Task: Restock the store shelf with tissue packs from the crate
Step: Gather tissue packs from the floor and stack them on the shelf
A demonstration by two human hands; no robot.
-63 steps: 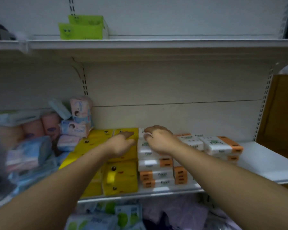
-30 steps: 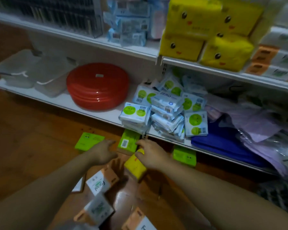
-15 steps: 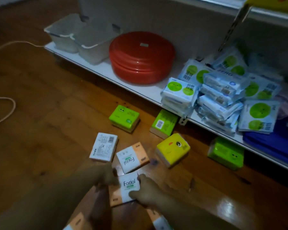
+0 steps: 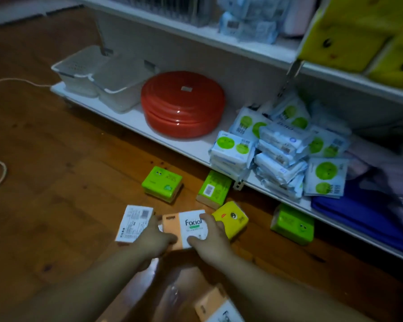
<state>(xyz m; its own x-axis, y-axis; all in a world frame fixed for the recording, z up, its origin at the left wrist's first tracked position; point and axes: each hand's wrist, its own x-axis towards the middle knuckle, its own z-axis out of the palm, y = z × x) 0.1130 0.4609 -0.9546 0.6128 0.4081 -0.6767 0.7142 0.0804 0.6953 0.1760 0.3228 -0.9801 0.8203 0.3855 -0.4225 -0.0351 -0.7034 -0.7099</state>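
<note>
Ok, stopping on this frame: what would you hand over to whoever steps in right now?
Left hand and right hand both grip one Facial pack down at the floor.
Loose around it: white pack, single yellow pack, three green packs, another orange pack at the bottom edge.
Done: stacked yellow packs sit on the upper shelf.
Left: shelve the held pack, then the loose ones.

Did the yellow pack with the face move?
No. The yellow pack still sits just in front of the green barcode pack, same as before.
</note>
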